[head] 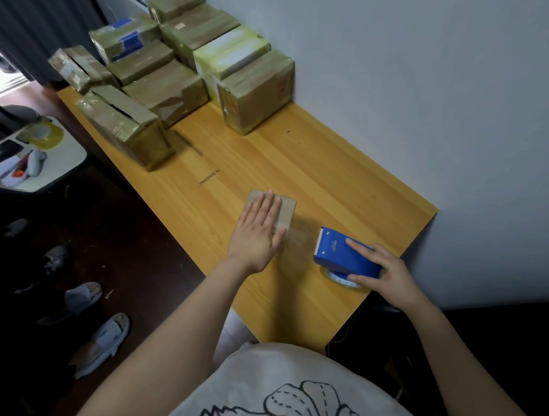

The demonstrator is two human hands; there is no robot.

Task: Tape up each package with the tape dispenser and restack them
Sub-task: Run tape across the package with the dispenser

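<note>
Yellow wooden table (329, 172): your left hand (258, 234) presses flat on small brown cardboard package (289, 211), right hand (389, 271) grips blue plastic tape dispenser (340, 255). Likely mid-taping; taped brown boxes (256, 93) piled beyond your hands.

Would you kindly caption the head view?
Left hand presses a small package while right hand holds the blue tape dispenser.
</note>
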